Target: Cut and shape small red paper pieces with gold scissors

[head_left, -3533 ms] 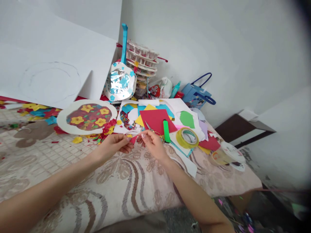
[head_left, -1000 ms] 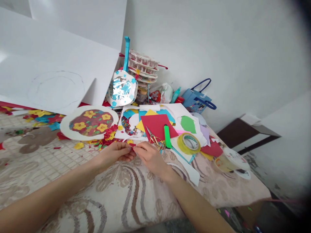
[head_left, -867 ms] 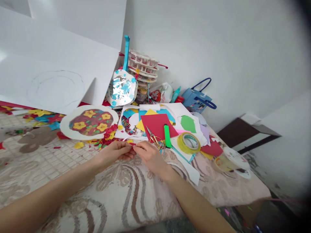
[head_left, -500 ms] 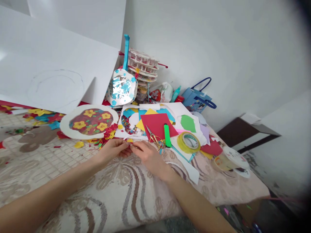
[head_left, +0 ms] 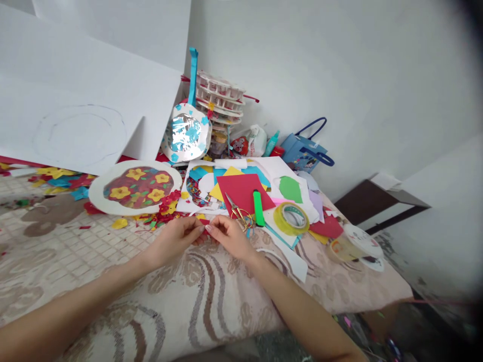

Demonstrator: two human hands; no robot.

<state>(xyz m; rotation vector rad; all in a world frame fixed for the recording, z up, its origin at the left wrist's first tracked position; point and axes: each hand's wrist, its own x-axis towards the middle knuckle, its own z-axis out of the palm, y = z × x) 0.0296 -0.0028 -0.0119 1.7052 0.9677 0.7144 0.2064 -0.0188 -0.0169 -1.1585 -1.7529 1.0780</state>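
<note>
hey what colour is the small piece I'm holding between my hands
The piece is red, partly hidden; the head view shows it best.

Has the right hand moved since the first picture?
Yes: relative to the scissors, the right hand has moved left and lower in the view.
</note>
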